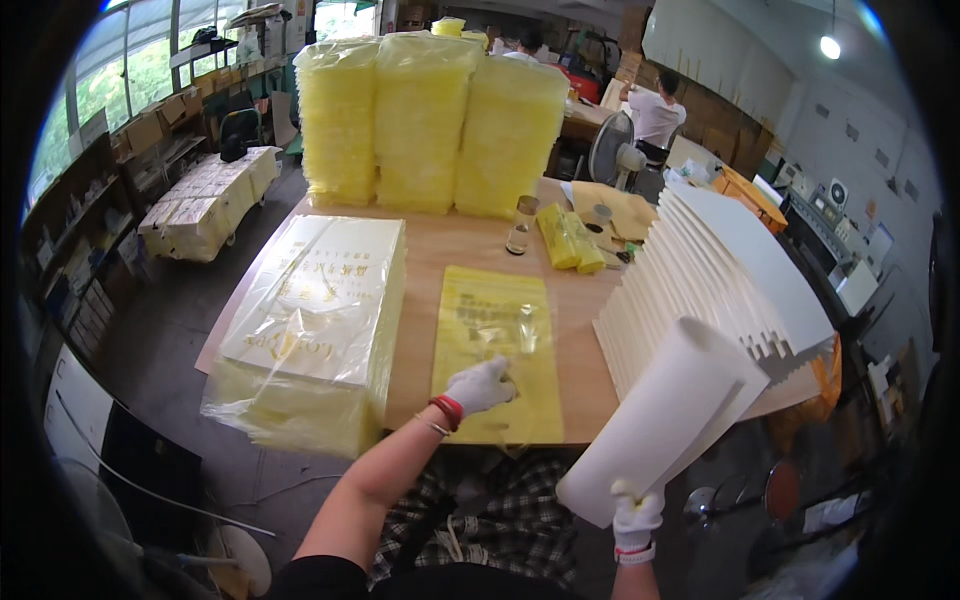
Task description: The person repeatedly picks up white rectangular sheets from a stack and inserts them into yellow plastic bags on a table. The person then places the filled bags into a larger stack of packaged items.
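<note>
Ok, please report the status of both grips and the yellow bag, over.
Left grip at yellow bag. Right grip holding curved white sheet. Bag flat on table, partly covered by left grip.

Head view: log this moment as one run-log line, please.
left gloved hand: over yellow plastic bag | right gloved hand: holding curled white sheet

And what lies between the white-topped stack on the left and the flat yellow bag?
In the head view, a bare strip of wooden table separates the stack from the yellow bag; the left forearm is above its near end.
</note>
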Available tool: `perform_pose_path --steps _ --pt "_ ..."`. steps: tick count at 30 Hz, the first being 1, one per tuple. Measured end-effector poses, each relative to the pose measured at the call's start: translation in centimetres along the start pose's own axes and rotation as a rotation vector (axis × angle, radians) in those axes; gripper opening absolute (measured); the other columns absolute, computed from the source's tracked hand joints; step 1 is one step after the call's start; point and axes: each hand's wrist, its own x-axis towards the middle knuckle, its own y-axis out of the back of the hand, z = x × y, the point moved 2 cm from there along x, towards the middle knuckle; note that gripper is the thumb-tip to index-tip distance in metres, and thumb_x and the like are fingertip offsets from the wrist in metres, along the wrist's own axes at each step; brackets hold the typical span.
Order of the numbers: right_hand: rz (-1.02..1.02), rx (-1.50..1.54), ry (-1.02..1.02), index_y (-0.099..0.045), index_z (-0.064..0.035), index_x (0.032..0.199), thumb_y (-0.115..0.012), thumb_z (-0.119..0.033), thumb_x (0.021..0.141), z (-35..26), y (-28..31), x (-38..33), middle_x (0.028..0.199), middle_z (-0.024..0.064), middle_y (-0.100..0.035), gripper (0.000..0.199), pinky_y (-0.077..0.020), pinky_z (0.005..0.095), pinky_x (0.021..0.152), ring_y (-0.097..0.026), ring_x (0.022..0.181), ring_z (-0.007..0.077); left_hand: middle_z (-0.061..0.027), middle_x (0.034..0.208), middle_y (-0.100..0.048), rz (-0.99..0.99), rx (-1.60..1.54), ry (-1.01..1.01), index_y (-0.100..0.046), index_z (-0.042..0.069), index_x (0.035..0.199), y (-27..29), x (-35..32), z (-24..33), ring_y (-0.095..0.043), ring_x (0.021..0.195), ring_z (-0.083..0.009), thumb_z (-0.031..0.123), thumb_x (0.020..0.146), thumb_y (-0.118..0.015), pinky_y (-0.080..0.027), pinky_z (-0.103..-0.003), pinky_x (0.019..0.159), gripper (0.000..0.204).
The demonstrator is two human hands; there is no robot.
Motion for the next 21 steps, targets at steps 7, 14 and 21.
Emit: perform_pose_path --steps 7,14,21 --pt "-0.552 -0.682 0.102 -0.062 -0.0113 0.095 -0.061 -0.024 0.075 2.1 -3.3 -0.8 0.094 0.0151 -0.063 0.024 -0.051 0.0391 0.059 -0.062 0.068 0.0331 -0.009 0.097 -0.063 -0.156 -0.749 0.06 -0.054 0.004 0.115 -3.9 5.7 -4.7 -0.062 0.082 -0.0169 0.006 0.084 -0.054 -0.05 -0.028 0.068 0.031" --pt "-0.879 -0.487 0.224 -0.051 -0.0047 0.112 -0.065 -0.039 0.072 17.2 -11.5 0.3 0.11 0.0202 -0.056 0.055 -0.0468 0.0407 0.081 -0.058 0.098 0.0309 -0.0169 0.093 -0.059 -0.213 -0.019 -0.333 -0.05 0.013 0.117 -11.3 -3.9 5.7 -0.06 0.079 -0.036 0.025 0.079 -0.056 -0.049 -0.047 0.068 0.04" --pt "-0.254 -0.515 -0.229 -0.03 -0.0107 0.133 -0.068 -0.033 0.073 12.2 -16.9 3.5 0.104 0.0197 -0.059 0.074 -0.0467 0.0468 0.078 -0.059 0.092 0.0383 -0.0146 0.094 -0.058 -0.01 0.191 -0.465 -0.05 0.01 0.116 -12.3 -3.3 -6.4 -0.057 0.079 -0.0346 0.014 0.075 -0.058 -0.048 -0.045 0.064 0.042"
